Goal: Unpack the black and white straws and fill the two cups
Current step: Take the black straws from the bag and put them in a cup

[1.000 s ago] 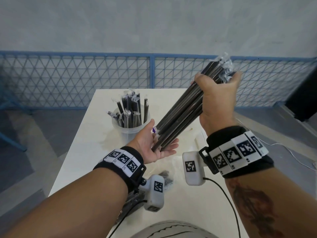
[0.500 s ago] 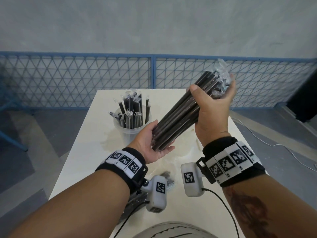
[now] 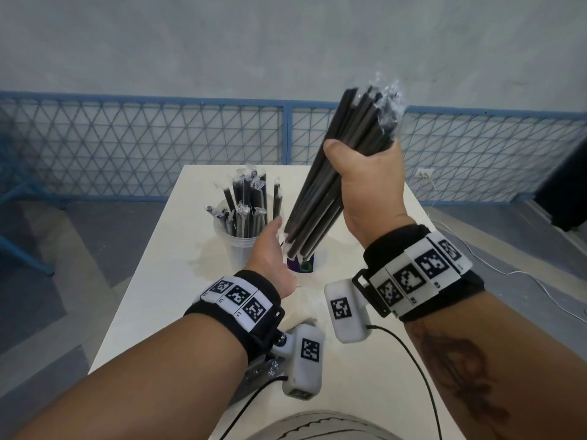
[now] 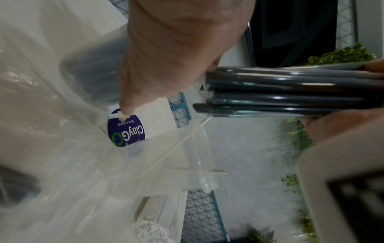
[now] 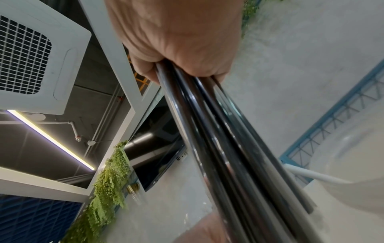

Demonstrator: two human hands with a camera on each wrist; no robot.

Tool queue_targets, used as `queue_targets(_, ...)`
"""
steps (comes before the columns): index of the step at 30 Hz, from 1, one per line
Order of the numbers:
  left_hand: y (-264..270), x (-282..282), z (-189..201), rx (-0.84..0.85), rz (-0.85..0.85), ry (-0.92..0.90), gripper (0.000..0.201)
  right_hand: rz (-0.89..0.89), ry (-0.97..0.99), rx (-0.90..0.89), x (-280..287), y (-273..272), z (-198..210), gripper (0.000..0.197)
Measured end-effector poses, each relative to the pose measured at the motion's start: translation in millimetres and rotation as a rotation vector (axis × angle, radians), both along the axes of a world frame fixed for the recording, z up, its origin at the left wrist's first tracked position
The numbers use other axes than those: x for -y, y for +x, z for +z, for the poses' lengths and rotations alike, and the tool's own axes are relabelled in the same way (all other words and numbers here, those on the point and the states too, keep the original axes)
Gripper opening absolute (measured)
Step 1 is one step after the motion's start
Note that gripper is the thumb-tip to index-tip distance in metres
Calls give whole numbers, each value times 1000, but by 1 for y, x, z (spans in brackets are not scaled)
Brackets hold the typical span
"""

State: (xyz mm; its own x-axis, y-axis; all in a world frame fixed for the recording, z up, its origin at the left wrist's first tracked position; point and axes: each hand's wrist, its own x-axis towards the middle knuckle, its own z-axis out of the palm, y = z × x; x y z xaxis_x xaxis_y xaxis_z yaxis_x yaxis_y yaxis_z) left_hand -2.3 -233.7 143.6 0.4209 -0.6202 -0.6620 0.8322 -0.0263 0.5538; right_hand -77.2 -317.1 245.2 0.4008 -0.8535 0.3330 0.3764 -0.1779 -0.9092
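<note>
My right hand (image 3: 365, 185) grips a bundle of wrapped black straws (image 3: 320, 198) around its upper half, tilted steeply with the lower ends down. The left hand (image 3: 270, 246) is open, palm beside those lower ends, fingers straight. In the left wrist view the bundle's ends (image 4: 290, 93) lie close to the palm (image 4: 176, 41). The right wrist view shows the fingers (image 5: 176, 32) wrapped around the dark straws (image 5: 224, 148). A clear cup (image 3: 235, 246) on the white table (image 3: 152, 296) holds several wrapped black straws. A pack of white straws (image 4: 164, 212) lies on the table.
A clear plastic bag with a purple label (image 3: 301, 265) lies under the bundle's lower ends; the label (image 4: 126, 131) reads ClayGo. More crumpled wrapping (image 3: 263, 369) sits near the table's front edge. A blue mesh fence (image 3: 143, 147) runs behind the table.
My right hand has lifted the bundle and tipped it steeper. The left palm, which supported the lower ends from below, now stands beside them, nearer the cup.
</note>
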Motion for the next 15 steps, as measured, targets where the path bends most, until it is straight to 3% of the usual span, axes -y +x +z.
queue_targets(2,6,3,-6,82,184,33,62,-2,-12,24,1,8,7,36)
queue_targets(5,16,2,-16,99,466,304,93,11,-28,24,-1,20,12,36)
queue_targets(7,23,-1,-18,219,549,360,96,26,-16,7,-4,27,13,33)
queue_targets(9,30,-5,-20,399,611,281,98,31,-3,-14,-7,35,12,27)
queue_targets(12,44,-13,-26,693,521,237,92,13,7,-63,-10,44,9,28)
queue_targets(15,54,-22,-25,896,354,230,70,11,13,-89,-10,53,7,28)
